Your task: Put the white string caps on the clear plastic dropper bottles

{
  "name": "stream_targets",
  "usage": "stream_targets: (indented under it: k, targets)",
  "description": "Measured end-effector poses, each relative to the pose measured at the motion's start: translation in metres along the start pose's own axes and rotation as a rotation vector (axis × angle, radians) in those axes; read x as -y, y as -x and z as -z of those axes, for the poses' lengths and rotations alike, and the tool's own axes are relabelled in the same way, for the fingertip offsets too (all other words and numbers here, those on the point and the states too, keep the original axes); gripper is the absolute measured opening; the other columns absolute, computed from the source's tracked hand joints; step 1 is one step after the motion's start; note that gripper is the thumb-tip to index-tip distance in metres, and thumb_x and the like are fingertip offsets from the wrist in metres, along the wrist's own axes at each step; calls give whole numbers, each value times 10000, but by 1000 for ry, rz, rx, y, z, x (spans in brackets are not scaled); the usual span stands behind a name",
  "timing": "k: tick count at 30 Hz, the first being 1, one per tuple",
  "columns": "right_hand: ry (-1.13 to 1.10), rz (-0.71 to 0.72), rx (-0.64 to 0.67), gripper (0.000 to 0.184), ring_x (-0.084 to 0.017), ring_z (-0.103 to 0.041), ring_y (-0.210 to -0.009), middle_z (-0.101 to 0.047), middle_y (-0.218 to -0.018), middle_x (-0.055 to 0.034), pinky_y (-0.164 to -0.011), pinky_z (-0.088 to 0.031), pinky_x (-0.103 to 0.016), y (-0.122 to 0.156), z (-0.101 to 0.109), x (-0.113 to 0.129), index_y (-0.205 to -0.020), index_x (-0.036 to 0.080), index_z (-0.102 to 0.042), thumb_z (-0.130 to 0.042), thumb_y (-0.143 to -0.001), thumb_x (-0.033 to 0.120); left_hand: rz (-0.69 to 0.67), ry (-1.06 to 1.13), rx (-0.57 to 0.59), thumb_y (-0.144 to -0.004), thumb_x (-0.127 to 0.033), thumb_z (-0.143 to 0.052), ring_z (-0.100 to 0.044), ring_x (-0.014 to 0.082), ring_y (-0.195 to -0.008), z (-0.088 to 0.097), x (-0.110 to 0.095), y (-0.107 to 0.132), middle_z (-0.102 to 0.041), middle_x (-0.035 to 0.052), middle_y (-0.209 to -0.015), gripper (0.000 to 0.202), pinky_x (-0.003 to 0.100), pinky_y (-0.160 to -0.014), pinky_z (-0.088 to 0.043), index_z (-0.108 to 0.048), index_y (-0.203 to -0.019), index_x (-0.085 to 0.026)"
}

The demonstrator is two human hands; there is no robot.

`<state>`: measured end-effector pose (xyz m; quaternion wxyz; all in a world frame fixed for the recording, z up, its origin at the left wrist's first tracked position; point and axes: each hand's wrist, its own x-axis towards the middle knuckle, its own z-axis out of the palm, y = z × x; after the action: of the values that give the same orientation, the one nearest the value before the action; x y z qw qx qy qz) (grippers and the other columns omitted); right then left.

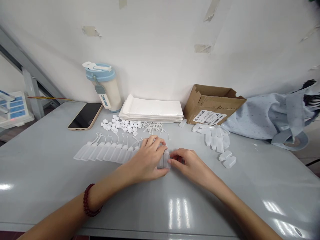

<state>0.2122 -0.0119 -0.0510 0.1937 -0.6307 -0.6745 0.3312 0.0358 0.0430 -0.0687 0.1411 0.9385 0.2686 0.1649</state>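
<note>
Plastic bottles (163, 160) lie between left fingers (157, 142) and right fingers (177, 155).

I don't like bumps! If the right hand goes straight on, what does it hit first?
The small frosted plastic bottle just ahead of the right hand, maybe already touching it.

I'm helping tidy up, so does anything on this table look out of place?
Yes, one small frosted plastic bottle lies by itself near the cardboard box. It looks odd because it sits apart from the heap of bottles to its right.
</note>
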Motion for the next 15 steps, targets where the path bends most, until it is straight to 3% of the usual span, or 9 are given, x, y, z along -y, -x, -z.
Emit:
stream_targets:
  k: [15]
  targets:
    - [9, -16, 12, 192, -145, -533, -617, -690, -756, -29, -573, -380, -268, 0, 0, 1, -844, 164, -696, -532, -843, 263, 3, -4, 15, -732, -335, -662, -404, 300, -1103, -1, 0, 0, -528, 129, -1151, 373, 449, -903, -370, -593, -1041, -138]
